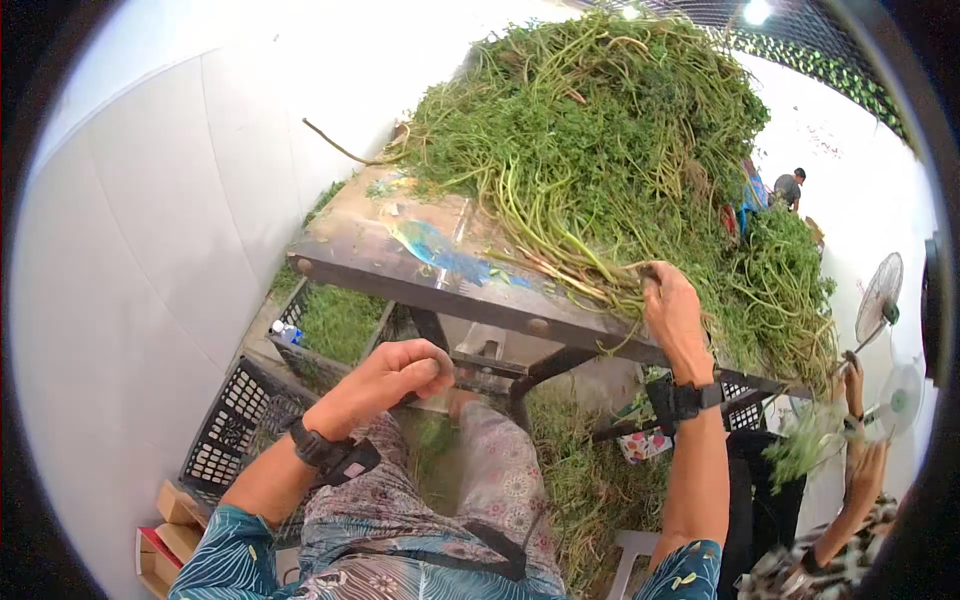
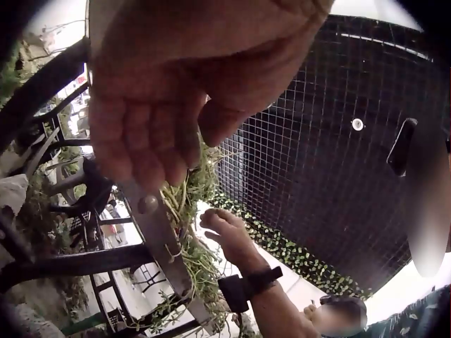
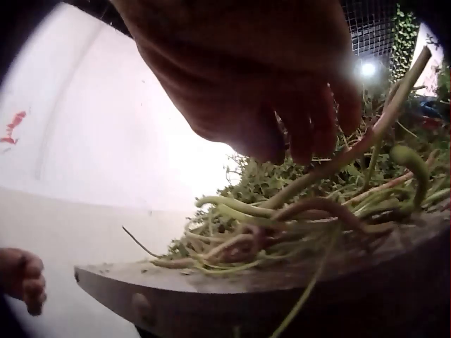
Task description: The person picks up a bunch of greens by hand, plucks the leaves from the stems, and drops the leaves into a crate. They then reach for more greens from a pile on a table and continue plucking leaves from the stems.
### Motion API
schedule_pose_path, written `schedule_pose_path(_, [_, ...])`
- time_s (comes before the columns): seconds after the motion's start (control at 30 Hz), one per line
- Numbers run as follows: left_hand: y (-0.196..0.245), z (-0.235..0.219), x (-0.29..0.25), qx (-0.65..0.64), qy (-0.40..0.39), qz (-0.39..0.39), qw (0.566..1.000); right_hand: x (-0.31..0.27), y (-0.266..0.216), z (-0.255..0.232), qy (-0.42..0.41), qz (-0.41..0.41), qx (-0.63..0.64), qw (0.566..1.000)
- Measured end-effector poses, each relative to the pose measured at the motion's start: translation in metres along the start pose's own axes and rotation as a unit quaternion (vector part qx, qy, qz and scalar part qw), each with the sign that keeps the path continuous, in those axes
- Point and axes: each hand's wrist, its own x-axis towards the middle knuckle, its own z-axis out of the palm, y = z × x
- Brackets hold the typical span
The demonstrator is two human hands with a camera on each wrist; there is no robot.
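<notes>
A big heap of leafy green stems (image 1: 600,130) covers most of a table (image 1: 350,235), its bare cut ends lying toward the front edge. My right hand (image 1: 675,310) is at those ends, its fingers bent down. In the right wrist view, the fingertips (image 3: 310,134) hang just over thick stems (image 3: 310,211), beside one long brownish stem. The left wrist view shows the thumb and fingers of that hand (image 2: 232,239) apart. My left hand (image 1: 405,370) is in front of the table, above my lap, fingers loosely curled with nothing in them.
Below the table at left, black plastic crates (image 1: 225,430) stand, one holding greens (image 1: 340,320) and a bottle (image 1: 287,331). More stems (image 1: 590,470) lie on the floor. At right, another person's arms (image 1: 860,450) hold a green sprig (image 1: 800,450). A fan (image 1: 880,295) stands behind.
</notes>
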Motion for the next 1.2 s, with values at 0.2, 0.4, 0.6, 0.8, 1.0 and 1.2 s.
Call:
schedule_pose_path(0.2, [0.019,-0.011,0.042,0.023,-0.006,0.053,0.998,0.025,0.014,0.029,-0.138,-0.023,-0.105,0.985])
schedule_pose_path(0.4, [0.028,-0.004,0.096,0.048,-0.007,0.085,0.995,0.069,0.010,0.004,0.000,0.107,0.085,0.991])
schedule_pose_path(0.6, [0.025,0.015,0.136,0.140,-0.015,0.122,0.983,0.072,-0.002,0.021,0.002,0.092,0.120,0.988])
schedule_pose_path(0.8, [0.001,0.040,0.159,0.203,0.049,0.194,0.959,0.040,-0.003,0.032,-0.164,0.132,0.200,0.957])
schedule_pose_path(1.0, [-0.001,0.051,0.168,0.380,0.119,0.216,0.892,0.051,-0.001,0.020,-0.104,0.197,0.357,0.907])
schedule_pose_path(1.2, [-0.009,0.057,0.171,0.490,0.094,0.242,0.832,0.055,-0.010,0.021,-0.073,0.255,0.544,0.796])
